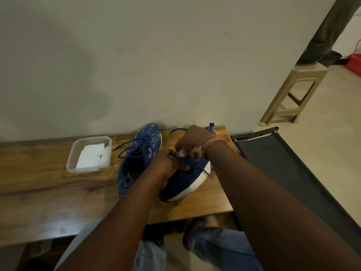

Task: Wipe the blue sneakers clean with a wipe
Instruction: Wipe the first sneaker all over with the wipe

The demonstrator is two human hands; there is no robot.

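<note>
Two blue sneakers lie on a wooden table (48, 192). The left sneaker (138, 153) stands upright with its laces loose. The right sneaker (185, 180) is tilted on its side, white sole facing right. My left hand (168, 165) grips this tilted sneaker's upper. My right hand (193, 141), with a pink band at the wrist, is curled over the sneaker's top and holds a small white wipe (180, 153), which shows only between the fingers.
A clear plastic container (88, 169) with white wipes stands left of the sneakers. A wall rises behind the table. A dark folding frame (273, 159) is at the table's right end, with a beige plastic stool (297, 90) beyond it.
</note>
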